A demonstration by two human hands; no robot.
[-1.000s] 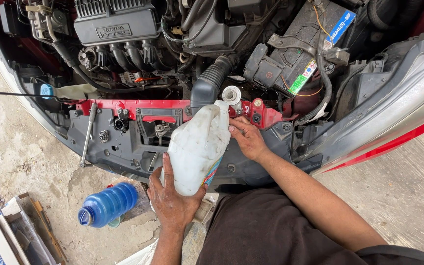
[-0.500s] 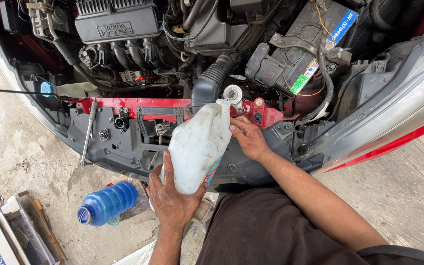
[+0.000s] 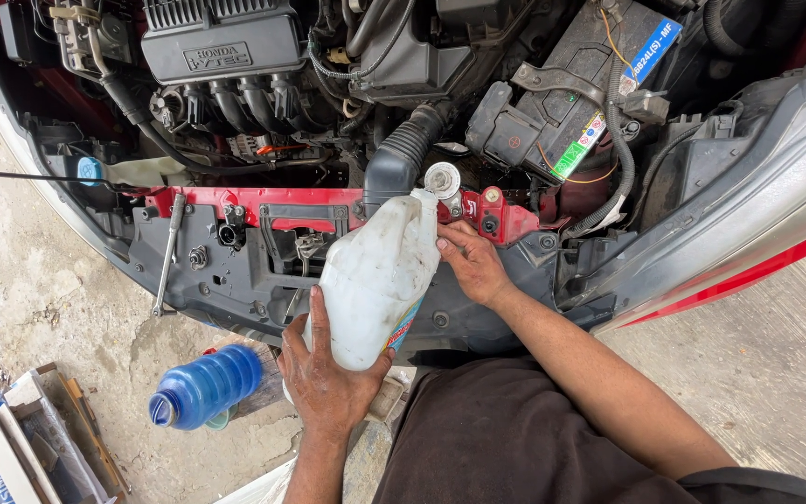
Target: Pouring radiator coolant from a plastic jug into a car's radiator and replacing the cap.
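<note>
I am at the open front of a red car, whose bumper is off. My left hand (image 3: 324, 378) cups the bottom of a cloudy white plastic jug (image 3: 375, 280), tilted so its neck points at a round metal filler opening (image 3: 442, 177) on the red crossmember (image 3: 263, 201). My right hand (image 3: 471, 261) rests against the jug's upper right side, just below that opening, fingers touching the jug near its neck.
A blue water bottle (image 3: 205, 385) lies on the concrete to the left. A ratchet wrench (image 3: 168, 252) hangs on the dark front panel. The battery (image 3: 571, 112) and engine cover (image 3: 221, 42) sit behind. A cardboard box with items (image 3: 20, 443) is at bottom left.
The view has drifted slightly. Both hands and the jug stay in nearly the same place, neck at the filler opening.
</note>
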